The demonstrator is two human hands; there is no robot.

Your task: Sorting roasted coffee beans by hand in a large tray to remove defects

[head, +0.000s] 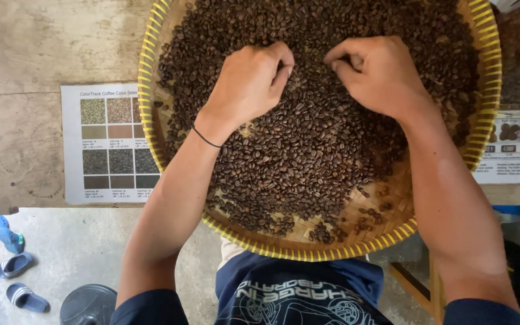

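Nearest the person: dark blue shirt (296, 295) at the bottom edge, both forearms reaching up and forward over the near rim of a wide woven tray (332, 250), yellow-banded at its edge. The tray rests on a worn wooden table (25, 66), near rim overhanging the table edge toward the person's body.

Tray is loaded with roasted coffee beans (308, 150), dark brown, thin at the near side where bare weave shows, heaped thicker toward the far side.

Left hand (249, 81), thin black band (204, 138) on the wrist, sits on the pile knuckles up, fingers curled in, tips pinched together down among the beans. Right hand (375, 72) likewise: fingers bent, thumb meeting forefinger. Whether either pinch actually holds a bean, I cannot tell; the fingertips hide it.

Handling, as I judge it: each bean is light, hard, smooth, dry, apt to roll and skitter. Best taken singly by a fingertip pinch, or scooped in a cupped palm. The pile is loose and shifts when raked. The tray looks light but flexible; grip it at the stiff rim, both sides.

Further left on the table: a printed colour chart (111, 144). On the floor, sandals (16, 265).
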